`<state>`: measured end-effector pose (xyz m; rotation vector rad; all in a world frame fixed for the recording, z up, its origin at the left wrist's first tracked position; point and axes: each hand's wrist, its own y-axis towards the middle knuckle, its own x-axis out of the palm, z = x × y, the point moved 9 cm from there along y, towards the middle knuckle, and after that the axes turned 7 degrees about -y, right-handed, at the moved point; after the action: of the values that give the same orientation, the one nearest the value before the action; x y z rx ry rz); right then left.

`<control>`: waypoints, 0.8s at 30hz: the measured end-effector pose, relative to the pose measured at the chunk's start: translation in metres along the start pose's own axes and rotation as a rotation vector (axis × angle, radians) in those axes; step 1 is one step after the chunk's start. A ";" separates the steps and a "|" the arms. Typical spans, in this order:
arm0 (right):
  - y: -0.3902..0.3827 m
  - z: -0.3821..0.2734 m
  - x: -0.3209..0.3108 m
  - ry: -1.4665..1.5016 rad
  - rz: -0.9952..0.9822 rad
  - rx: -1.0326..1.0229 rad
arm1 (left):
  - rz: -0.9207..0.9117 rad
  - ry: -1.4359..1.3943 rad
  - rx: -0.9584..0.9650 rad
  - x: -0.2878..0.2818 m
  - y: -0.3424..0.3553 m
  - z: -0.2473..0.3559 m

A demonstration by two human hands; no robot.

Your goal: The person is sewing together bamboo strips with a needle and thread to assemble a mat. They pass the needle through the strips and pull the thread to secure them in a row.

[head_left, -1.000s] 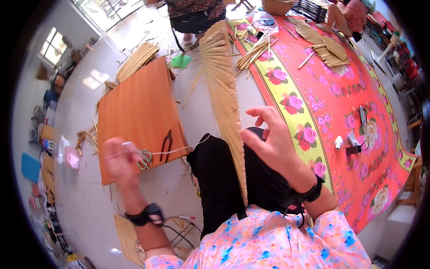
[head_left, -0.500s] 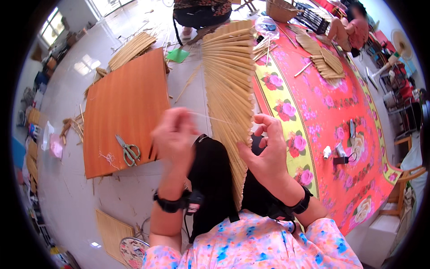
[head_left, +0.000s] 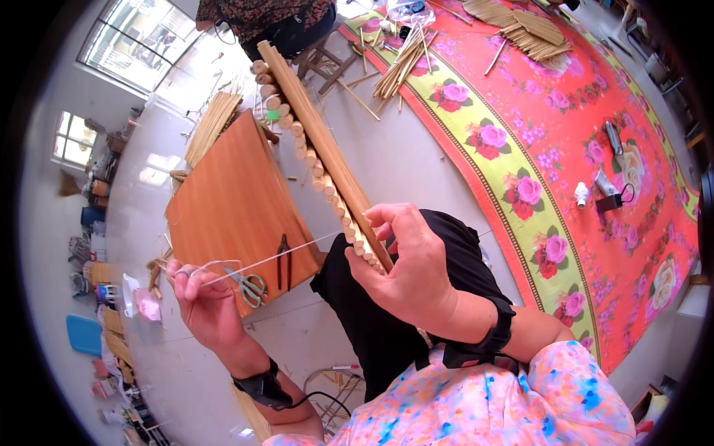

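Note:
A long panel of strung bamboo sticks slants across my lap, edge-on, its round cut ends showing along the left side. My right hand is closed around its lower end, thumb on the left edge and fingers over the top. My left hand is out to the left, fingers pinched and curled around a thin white string, which stretches taut toward the panel's lower part. Beyond the string, green-handled scissors and a dark plier-like tool lie on the wooden board.
A floral mat covers the right, carrying stick bundles, woven pieces and small tools. Another person is at the back, by a wooden stool. Stacked sticks lie behind the board; clutter lines the left wall.
The panel has turned from face-up to edge-on, its top swinging left. My left hand came inward half a second ago and is now pulled back out left with the string.

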<state>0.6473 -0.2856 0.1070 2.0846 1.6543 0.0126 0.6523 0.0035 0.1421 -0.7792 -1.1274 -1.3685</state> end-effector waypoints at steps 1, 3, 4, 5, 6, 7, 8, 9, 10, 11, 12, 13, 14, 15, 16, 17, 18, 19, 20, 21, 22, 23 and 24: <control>0.001 0.000 0.000 -0.005 0.004 -0.009 | -0.050 0.120 0.001 0.007 0.003 0.001; 0.001 -0.005 -0.003 -0.042 0.031 -0.038 | -0.150 0.359 0.002 0.020 0.009 0.006; 0.001 -0.007 -0.005 -0.063 0.044 -0.053 | -0.072 0.446 0.022 0.016 0.009 0.012; 0.002 -0.007 -0.006 -0.067 0.044 -0.059 | -0.066 0.492 0.010 0.014 0.009 0.014; 0.002 -0.008 -0.007 -0.071 0.044 -0.065 | -0.061 0.539 -0.002 0.009 0.009 0.018; 0.002 -0.009 -0.009 -0.078 0.044 -0.072 | -0.055 0.583 -0.014 0.005 0.009 0.020; 0.002 -0.010 -0.010 -0.078 0.048 -0.084 | -0.056 0.599 -0.007 0.003 0.006 0.026; 0.002 -0.011 -0.011 -0.079 0.052 -0.096 | -0.056 0.615 0.000 0.001 0.004 0.031; 0.002 -0.012 -0.011 -0.082 0.051 -0.110 | -0.054 0.629 0.010 0.001 0.003 0.033; 0.002 -0.011 -0.011 -0.083 0.055 -0.106 | -0.046 0.657 0.026 0.002 0.003 0.034; 0.003 -0.010 -0.010 -0.084 0.059 -0.102 | -0.038 0.685 0.041 0.003 0.004 0.033; 0.003 -0.011 -0.009 -0.088 0.050 -0.108 | -0.022 0.706 0.070 0.004 0.000 0.034; 0.003 -0.008 -0.009 -0.089 0.052 -0.084 | -0.016 0.759 0.097 0.006 0.000 0.034; 0.001 -0.005 -0.008 -0.090 0.053 -0.060 | -0.008 0.812 0.124 0.008 0.002 0.033; 0.002 -0.004 -0.007 -0.093 0.045 -0.045 | 0.006 0.860 0.162 0.010 0.002 0.036; 0.003 -0.006 -0.007 -0.110 0.018 -0.042 | -0.005 0.849 0.151 0.010 0.003 0.034; 0.005 -0.007 -0.008 -0.127 -0.009 -0.039 | -0.016 0.838 0.140 0.010 0.006 0.033; 0.007 -0.009 -0.009 -0.151 -0.033 -0.039 | -0.030 0.821 0.129 0.008 0.009 0.030; 0.008 -0.013 -0.009 -0.153 -0.034 -0.033 | -0.058 0.803 0.128 0.014 0.008 0.028; 0.009 -0.017 -0.007 -0.175 -0.046 -0.036 | -0.043 0.799 0.155 0.017 0.007 0.030; 0.011 -0.019 -0.006 -0.208 -0.049 -0.039 | -0.033 0.786 0.175 0.018 0.008 0.029; 0.011 -0.020 -0.006 -0.241 -0.052 -0.039 | -0.022 0.774 0.192 0.017 0.010 0.030; 0.013 -0.024 -0.004 -0.292 -0.050 -0.096 | -0.038 0.737 0.176 0.016 0.014 0.029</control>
<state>0.6506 -0.2832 0.1341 1.8718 1.4970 -0.2144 0.6587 0.0268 0.1693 -0.0902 -0.6598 -1.3930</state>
